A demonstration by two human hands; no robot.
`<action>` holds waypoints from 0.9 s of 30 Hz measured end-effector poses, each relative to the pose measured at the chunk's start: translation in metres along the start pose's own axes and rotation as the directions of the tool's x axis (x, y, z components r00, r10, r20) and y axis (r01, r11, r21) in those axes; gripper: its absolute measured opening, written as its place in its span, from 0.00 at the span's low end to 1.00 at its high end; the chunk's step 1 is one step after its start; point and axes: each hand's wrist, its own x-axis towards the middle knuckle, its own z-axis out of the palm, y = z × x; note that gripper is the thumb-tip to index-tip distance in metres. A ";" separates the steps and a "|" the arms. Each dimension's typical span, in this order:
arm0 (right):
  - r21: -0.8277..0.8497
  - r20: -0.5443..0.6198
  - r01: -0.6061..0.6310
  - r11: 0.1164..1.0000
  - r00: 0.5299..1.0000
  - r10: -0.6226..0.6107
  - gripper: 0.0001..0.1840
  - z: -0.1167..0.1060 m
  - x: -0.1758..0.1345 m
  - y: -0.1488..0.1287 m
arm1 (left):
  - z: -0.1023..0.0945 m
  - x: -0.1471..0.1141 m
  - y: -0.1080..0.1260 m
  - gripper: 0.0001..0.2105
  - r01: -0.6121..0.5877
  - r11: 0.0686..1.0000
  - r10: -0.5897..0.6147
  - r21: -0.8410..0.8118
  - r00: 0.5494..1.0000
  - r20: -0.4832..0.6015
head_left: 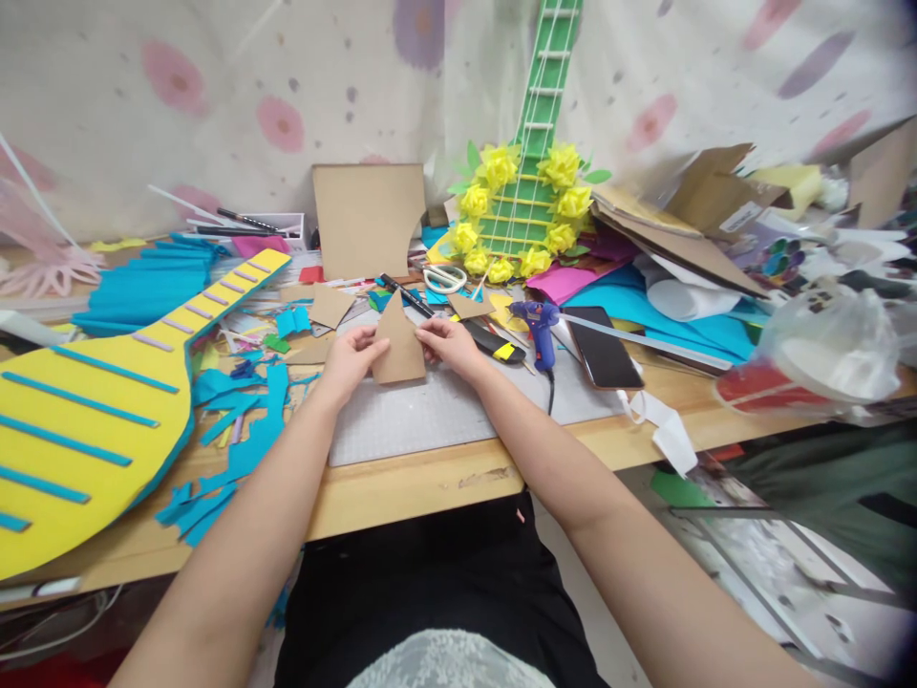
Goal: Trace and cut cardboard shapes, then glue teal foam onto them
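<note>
On the left, we are seeing a yellow guitar model lying on the table. In the middle, above the grey cutting mat, our left grip is pinching a brown cardboard piece by its left edge; our right grip is pinching its right edge. Farther right, a blue glue gun is resting beside a smartphone.

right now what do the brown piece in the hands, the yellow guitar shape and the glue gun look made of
Brown piece: likely cardboard; dull, plain brown and stiff-looking.
Yellow guitar shape: foam sheet or paper, can't tell which; flat, matte colour.
Glue gun: seemingly hard plastic; smooth, rounded blue body.
</note>
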 end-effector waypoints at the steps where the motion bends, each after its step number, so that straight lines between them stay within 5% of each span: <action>1: -0.068 -0.013 0.026 0.997 1.000 -0.027 0.08 -0.002 0.000 0.001 | 0.001 0.000 -0.001 0.20 -0.005 1.000 0.005 -0.002 1.000 0.027; 5: -0.459 -0.139 0.037 0.888 0.984 -0.113 0.14 -0.025 -0.001 -0.008 | -0.001 0.004 -0.008 0.18 -0.086 0.996 0.085 -0.040 0.996 -0.036; 9: -0.816 -0.185 -0.082 0.572 0.975 -0.123 0.11 -0.053 -0.010 -0.028 | -0.007 0.013 -0.013 0.14 -0.199 0.980 0.196 0.008 0.956 -0.219; 14: -0.959 -0.106 -0.102 0.264 0.994 -0.002 0.21 -0.060 -0.020 -0.032 | -0.010 0.016 -0.015 0.14 -0.271 0.959 0.283 0.083 0.907 -0.311; 21: -0.968 -0.126 -0.114 0.221 0.991 -0.038 0.23 -0.048 -0.019 -0.016 | -0.015 0.019 -0.021 0.16 -0.273 0.927 0.333 0.258 0.914 -0.231; 27: -0.955 -0.135 -0.124 0.270 0.991 -0.021 0.22 -0.047 -0.021 -0.024 | -0.009 0.016 -0.016 0.13 -0.177 0.972 0.209 0.154 0.949 -0.235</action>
